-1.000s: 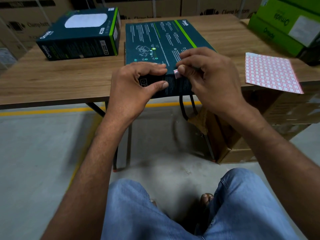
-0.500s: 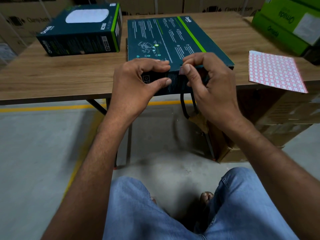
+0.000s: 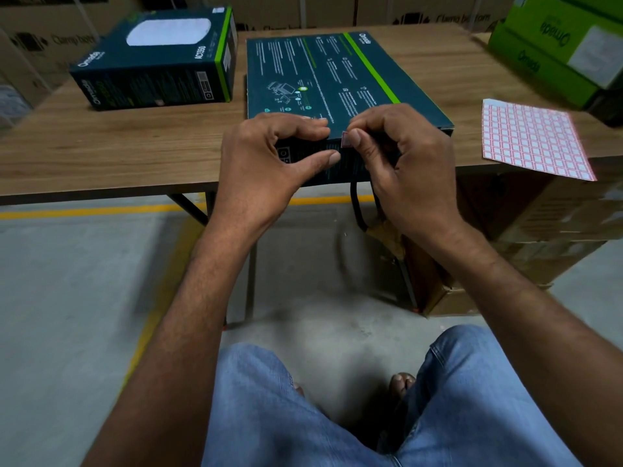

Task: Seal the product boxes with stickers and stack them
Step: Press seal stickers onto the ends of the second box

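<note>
A flat dark teal product box (image 3: 330, 75) lies at the table's front edge, its near side facing me. My left hand (image 3: 269, 163) grips that near edge, fingers on top and thumb on the side face. My right hand (image 3: 401, 163) pinches a small pink sticker (image 3: 346, 140) against the box's upper near edge, right beside the left fingertips. A second, thicker teal box (image 3: 158, 62) with a white oval on top stands at the table's back left. A sheet of red-and-white stickers (image 3: 532, 138) lies to the right, overhanging the table edge.
The wooden table (image 3: 118, 146) runs across the view. Green boxes (image 3: 556, 45) are stacked at the back right. Brown cartons (image 3: 539, 230) sit under the table's right side and along the back wall. My knees in jeans (image 3: 371, 416) are below, over a concrete floor.
The right hand has brought the sticker down onto the box's near top edge. The left hand keeps its grip on the box edge.
</note>
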Demonstrator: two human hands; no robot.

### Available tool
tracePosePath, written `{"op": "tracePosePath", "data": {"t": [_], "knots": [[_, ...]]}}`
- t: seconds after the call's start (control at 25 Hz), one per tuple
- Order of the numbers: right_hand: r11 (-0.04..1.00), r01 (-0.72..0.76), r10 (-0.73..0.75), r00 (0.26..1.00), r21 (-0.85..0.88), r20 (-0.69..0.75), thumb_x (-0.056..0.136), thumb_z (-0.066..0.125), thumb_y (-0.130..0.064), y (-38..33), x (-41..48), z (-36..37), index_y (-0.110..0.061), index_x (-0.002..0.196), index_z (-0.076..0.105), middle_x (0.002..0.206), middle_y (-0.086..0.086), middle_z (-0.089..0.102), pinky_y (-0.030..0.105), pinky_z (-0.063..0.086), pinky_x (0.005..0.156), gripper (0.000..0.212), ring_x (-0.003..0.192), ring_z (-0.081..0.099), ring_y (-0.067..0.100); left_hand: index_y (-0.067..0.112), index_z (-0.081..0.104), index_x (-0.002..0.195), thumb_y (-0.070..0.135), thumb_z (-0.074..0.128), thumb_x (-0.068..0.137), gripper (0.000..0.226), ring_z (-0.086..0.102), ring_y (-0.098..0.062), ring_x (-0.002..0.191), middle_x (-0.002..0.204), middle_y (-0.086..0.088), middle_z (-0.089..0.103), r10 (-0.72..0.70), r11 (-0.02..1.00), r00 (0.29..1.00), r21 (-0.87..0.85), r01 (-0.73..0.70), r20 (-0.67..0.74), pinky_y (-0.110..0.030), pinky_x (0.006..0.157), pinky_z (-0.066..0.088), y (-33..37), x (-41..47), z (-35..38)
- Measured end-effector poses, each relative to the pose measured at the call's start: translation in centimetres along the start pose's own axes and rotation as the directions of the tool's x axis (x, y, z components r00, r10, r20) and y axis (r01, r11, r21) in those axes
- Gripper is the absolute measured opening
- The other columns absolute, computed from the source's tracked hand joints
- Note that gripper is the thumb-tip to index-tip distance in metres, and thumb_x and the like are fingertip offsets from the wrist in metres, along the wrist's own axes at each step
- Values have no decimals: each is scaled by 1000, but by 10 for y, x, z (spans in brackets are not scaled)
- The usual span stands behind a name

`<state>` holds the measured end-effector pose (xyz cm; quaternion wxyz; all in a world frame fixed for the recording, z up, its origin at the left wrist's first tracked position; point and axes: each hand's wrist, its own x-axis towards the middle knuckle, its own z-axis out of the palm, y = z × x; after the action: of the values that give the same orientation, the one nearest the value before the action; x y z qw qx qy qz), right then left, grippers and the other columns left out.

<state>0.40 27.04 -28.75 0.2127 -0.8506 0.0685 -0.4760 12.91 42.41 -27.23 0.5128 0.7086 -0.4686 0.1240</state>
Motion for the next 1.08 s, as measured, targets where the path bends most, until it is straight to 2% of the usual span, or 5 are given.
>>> {"op": "tracePosePath", "data": {"t": [0.32, 0.6, 0.84, 0.92, 1.08], "knots": [[998, 13, -8, 996, -54, 91, 105, 60, -33, 1, 9, -9, -16, 104, 75, 103, -4, 71, 45, 54, 70, 23, 89, 66, 14, 16, 81, 101, 39, 92, 77, 36, 73, -4, 102, 105, 9, 78, -70, 997, 997, -18, 69, -35, -36, 93, 60, 0, 1, 7], [999, -13, 16, 997, -46, 74, 103, 62, -33, 1, 10, -8, -16, 104, 76, 101, -5, 72, 42, 54, 76, 22, 92, 67, 12, 18, 79, 100, 45, 92, 74, 40, 72, -3, 102, 103, 11, 77, -60, 998, 997, 16, 61, -37, -37, 91, 60, 3, 1, 9], [999, -34, 37, 996, -33, 87, 102, 64, -34, 0, 11, -10, -16, 104, 78, 101, -5, 73, 40, 55, 77, 22, 93, 67, 9, 30, 71, 95, 44, 89, 76, 30, 71, -7, 100, 100, 14, 76, -38, 994, 997, 101, 44, -60, -41, 87, 59, 4, 3, 14], [996, -88, 88, 991, -3, 105, 99, 67, -37, -4, 13, -12, -18, 106, 79, 103, -8, 74, 38, 58, 76, 24, 92, 69, 7, 30, 70, 96, 44, 88, 77, 30, 71, -8, 99, 100, 13, 75, -36, 992, 998, 120, 42, -54, -40, 87, 59, 5, 3, 14], [882, -404, 383, 914, 241, 131, 91, 81, -31, -11, 20, -18, -19, 120, 76, 107, -10, 74, 20, 57, 57, 32, 67, 72, 5, 27, 72, 96, 43, 88, 78, 30, 71, -7, 99, 100, 13, 76, -36, 992, 998, 115, 42, -53, -38, 87, 59, 5, 2, 14]]}}
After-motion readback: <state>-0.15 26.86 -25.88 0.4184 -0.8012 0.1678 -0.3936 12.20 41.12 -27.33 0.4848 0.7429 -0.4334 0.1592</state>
